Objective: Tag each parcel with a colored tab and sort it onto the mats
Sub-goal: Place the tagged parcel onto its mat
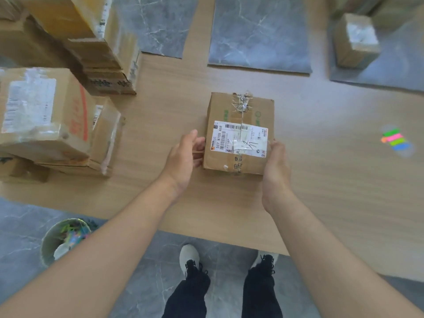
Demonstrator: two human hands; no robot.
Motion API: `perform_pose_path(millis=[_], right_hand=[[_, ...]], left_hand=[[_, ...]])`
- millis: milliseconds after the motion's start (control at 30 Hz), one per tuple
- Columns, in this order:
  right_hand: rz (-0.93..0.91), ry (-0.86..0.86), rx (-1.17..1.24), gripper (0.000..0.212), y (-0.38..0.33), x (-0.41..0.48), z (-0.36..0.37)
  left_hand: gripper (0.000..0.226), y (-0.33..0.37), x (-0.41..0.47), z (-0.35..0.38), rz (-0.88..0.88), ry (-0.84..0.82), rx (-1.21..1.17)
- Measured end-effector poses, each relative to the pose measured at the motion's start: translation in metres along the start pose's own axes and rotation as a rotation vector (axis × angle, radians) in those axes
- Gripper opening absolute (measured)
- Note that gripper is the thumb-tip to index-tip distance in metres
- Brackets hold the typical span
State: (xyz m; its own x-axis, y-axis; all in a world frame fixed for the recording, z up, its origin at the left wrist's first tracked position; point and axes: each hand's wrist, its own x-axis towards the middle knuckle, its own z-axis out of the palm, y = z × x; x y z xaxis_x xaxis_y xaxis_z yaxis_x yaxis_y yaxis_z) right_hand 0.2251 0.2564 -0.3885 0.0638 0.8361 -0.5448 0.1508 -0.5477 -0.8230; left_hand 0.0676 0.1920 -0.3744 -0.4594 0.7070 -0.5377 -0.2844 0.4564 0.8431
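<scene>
A brown cardboard parcel [238, 134] with a white shipping label lies on the wooden table [321, 180], in the middle. My left hand [183, 157] is at its left side, fingers loosely extended and touching the edge. My right hand [275, 168] holds its right side, thumb at the top edge and fingers hidden behind the box. A pad of coloured tabs [394, 140] lies on the table to the right, apart from both hands. Three grey marbled mats lie at the back: left [160, 26], middle [259, 35] and right [390, 74]. A small parcel [355, 40] stands on the right mat.
Several stacked cardboard parcels [46, 115] fill the left side of the table, with more at the back left [91, 42]. A round bin [64, 239] with colourful scraps stands on the floor at the lower left. My feet are at the table's near edge.
</scene>
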Motion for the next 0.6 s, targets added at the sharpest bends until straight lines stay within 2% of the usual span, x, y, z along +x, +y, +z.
perform_pose_path(millis=[167, 300, 533, 600], right_hand=[[-0.026, 0.062, 0.008, 0.052, 0.000, 0.034, -0.060], [-0.068, 0.062, 0.019, 0.047, -0.003, 0.056, -0.102], [-0.078, 0.022, -0.034, 0.066, -0.001, 0.084, -0.145], [-0.112, -0.033, -0.035, 0.058, 0.004, 0.089, -0.153]], left_hand=[[0.045, 0.000, 0.002, 0.070, 0.013, -0.033, 0.050], [0.042, -0.003, 0.003, 0.117, 0.036, -0.051, 0.068], [0.041, -0.009, 0.006, 0.169, 0.074, -0.060, 0.110], [0.039, -0.011, 0.005, 0.175, 0.096, -0.041, 0.124]])
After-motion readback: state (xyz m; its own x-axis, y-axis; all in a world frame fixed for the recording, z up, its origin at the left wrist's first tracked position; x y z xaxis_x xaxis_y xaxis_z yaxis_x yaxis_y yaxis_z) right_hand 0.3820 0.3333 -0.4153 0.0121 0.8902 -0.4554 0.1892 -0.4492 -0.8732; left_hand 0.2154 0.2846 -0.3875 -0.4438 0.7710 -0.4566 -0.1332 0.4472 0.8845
